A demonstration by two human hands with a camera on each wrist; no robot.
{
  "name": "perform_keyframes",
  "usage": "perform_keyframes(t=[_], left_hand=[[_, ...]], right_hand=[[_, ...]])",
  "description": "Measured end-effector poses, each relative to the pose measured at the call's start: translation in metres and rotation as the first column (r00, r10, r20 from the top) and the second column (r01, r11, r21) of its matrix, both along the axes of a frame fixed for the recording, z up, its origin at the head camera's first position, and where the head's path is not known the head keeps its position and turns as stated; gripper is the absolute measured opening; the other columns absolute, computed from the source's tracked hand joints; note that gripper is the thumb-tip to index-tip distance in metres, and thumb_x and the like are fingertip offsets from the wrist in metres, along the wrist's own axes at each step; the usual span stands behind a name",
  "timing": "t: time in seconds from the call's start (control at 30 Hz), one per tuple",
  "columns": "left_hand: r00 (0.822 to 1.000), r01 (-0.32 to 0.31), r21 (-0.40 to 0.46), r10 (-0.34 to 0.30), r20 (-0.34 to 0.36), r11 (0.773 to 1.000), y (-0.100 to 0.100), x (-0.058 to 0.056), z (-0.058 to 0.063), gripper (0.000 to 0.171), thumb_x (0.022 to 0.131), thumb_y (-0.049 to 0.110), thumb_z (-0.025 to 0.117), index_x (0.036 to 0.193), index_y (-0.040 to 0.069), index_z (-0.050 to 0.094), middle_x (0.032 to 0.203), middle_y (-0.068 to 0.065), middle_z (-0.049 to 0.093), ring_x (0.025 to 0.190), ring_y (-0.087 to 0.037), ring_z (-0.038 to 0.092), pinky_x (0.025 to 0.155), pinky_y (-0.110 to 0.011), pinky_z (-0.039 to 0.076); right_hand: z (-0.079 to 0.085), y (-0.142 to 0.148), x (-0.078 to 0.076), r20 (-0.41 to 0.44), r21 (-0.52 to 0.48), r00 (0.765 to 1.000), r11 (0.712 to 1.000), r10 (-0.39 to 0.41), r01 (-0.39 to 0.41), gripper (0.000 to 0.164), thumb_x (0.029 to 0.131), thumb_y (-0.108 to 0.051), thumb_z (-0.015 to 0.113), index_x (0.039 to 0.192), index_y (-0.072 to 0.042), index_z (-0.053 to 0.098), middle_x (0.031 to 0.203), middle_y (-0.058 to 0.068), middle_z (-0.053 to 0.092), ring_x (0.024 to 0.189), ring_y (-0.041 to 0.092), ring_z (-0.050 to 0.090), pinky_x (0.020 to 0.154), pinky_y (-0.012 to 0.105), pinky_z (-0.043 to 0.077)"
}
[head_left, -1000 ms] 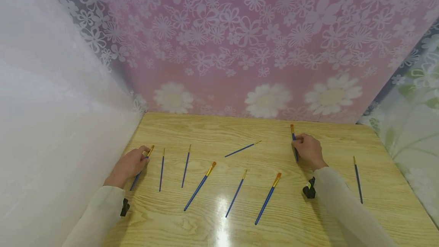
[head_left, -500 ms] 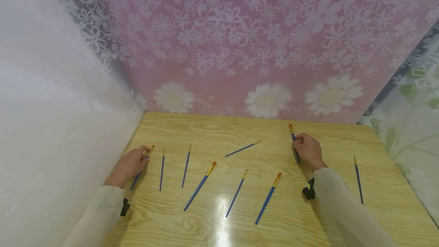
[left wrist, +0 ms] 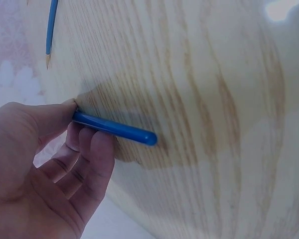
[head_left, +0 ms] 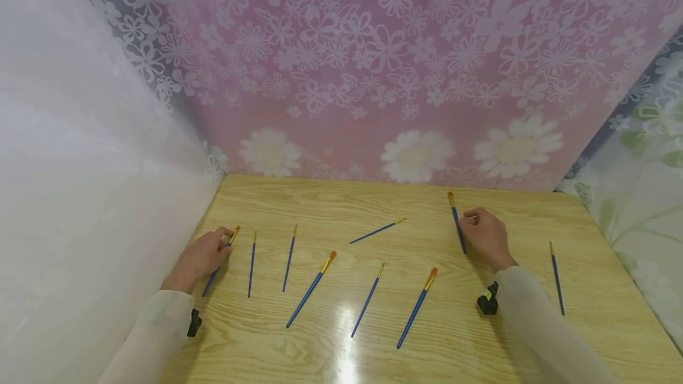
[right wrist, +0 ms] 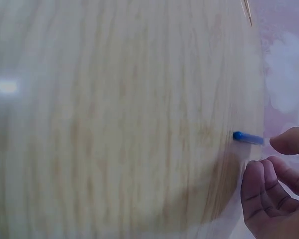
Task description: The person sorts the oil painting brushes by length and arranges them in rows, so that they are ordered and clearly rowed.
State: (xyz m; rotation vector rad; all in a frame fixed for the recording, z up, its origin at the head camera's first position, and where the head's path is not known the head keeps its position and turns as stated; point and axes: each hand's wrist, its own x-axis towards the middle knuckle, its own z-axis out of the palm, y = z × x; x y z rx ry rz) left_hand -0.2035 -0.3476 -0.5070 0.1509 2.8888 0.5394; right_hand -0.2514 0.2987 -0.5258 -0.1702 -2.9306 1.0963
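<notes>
At the left of the table, my left hand (head_left: 198,258) pinches a blue-handled paintbrush (head_left: 212,280) between thumb and fingers. In the left wrist view the rounded handle end (left wrist: 139,134) sticks out past my fingertips. My right hand (head_left: 485,234) is just right of another blue paintbrush (head_left: 457,227), which lies near the back edge with its orange bristles pointing away. The right wrist view shows thumb and fingers spread apart, with that brush's handle (right wrist: 249,138) beyond them and nothing gripped.
Between the hands lie several more paintbrushes, among them a thin slanted one (head_left: 377,231) and two wide ones (head_left: 312,292). Another thin brush (head_left: 557,280) is at the far right. A pink flowered backdrop (head_left: 341,76) rises behind the wooden table (head_left: 256,348), with a white wall (head_left: 96,194) at left.
My right hand has let go of its paintbrush and drawn slightly right; that brush now lies tilted a little more to the left. My left hand has stayed in place.
</notes>
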Motion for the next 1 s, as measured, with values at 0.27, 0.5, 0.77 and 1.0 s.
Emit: perform_keyframes(t=[0.27,0.5,0.77,1.0], left_hand=[[1.0,0.003,0.013,-0.003,0.016,1.0,0.0,0.001,0.0,0.046,0.11,0.013,0.062,0.151,-0.005,0.052,0.114,-0.022,0.076,0.09,-0.028,0.073,0.076,-0.049,0.06],[1.0,0.002,0.022,-0.002,0.021,1.0,0.0,0.0,-0.002,0.046,0.11,0.012,0.062,0.151,-0.005,0.052,0.116,-0.023,0.076,0.092,-0.029,0.073,0.077,-0.05,0.06],[1.0,0.016,0.028,-0.017,0.015,0.999,0.0,-0.001,-0.001,0.045,0.11,0.011,0.061,0.15,-0.006,0.052,0.117,-0.025,0.075,0.093,-0.031,0.073,0.078,-0.051,0.06],[1.0,0.01,0.012,-0.01,0.001,1.0,0.001,0.0,0.001,0.045,0.11,0.013,0.062,0.15,-0.005,0.053,0.116,-0.023,0.076,0.093,-0.031,0.074,0.078,-0.051,0.06]], right_hand=[[0.009,0.007,0.012,0.02,0.01,1.0,1.0,0.012,-0.012,0.049,0.112,-0.033,0.057,0.143,0.004,0.063,0.129,0.029,0.072,0.103,0.04,0.071,0.079,0.047,0.058],[0.013,0.015,0.025,-0.017,0.046,0.999,0.998,0.039,-0.038,0.048,0.112,-0.033,0.057,0.142,0.004,0.064,0.126,0.028,0.072,0.11,0.043,0.07,0.083,0.052,0.059],[0.015,0.037,0.041,0.004,0.068,0.999,0.997,0.04,-0.04,0.049,0.114,-0.035,0.056,0.143,0.004,0.063,0.125,0.026,0.07,0.114,0.045,0.068,0.08,0.051,0.059],[0.016,0.062,0.056,-0.02,0.116,0.999,0.992,0.045,-0.042,0.048,0.115,-0.034,0.055,0.142,0.005,0.063,0.124,0.028,0.07,0.112,0.047,0.068,0.075,0.046,0.057]])
